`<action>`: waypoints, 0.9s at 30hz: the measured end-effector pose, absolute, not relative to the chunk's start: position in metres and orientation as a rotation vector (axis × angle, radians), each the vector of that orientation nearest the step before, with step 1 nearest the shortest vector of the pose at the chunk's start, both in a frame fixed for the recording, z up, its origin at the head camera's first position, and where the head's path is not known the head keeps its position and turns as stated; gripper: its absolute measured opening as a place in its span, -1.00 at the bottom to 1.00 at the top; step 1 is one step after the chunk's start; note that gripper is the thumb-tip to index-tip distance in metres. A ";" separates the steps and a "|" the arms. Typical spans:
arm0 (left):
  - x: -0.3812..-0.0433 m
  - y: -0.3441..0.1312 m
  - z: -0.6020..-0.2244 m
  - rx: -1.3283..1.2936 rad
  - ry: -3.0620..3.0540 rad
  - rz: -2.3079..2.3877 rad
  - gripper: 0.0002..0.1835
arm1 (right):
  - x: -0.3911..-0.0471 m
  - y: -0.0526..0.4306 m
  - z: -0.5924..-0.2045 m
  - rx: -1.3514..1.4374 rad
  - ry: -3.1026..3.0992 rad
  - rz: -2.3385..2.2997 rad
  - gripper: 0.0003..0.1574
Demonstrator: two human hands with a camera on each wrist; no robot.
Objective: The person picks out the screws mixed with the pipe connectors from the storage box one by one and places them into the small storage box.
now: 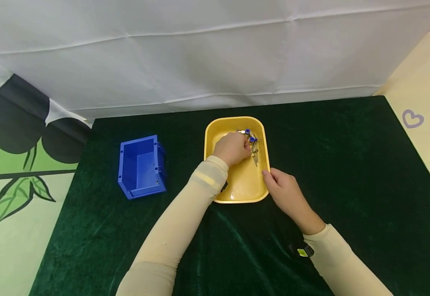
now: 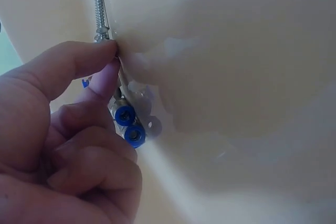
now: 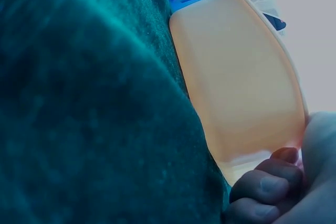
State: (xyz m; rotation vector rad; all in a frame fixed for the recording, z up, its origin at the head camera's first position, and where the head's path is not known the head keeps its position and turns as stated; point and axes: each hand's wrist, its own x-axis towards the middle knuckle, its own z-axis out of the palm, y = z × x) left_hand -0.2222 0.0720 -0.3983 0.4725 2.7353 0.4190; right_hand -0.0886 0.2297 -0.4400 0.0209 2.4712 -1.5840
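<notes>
A yellow tray (image 1: pixel 242 181) stands on the dark green cloth. My left hand (image 1: pixel 232 148) reaches into it; in the left wrist view, thumb and forefinger pinch at a thin metal screw, mostly hidden by the fingertips. Beyond them a threaded screw (image 2: pixel 100 9) shows, and below lie fittings with blue collars (image 2: pixel 125 116). Several more screws (image 1: pixel 255 157) lie along the tray's right side. With the thumb over the rim and fingers curled against the outer wall, my right hand (image 1: pixel 283 189) grips the tray's lower right side.
Left of the tray sits a blue plastic bin (image 1: pixel 161 164), apart from it, with a tiny metal piece (image 1: pixel 157 182) inside. A white cloth (image 1: pixel 215 61) hangs behind the table's far edge.
</notes>
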 end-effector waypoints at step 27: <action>-0.211 0.058 -0.380 0.384 2.735 0.623 -0.86 | -0.088 0.230 -0.440 0.036 2.451 -1.590 -0.47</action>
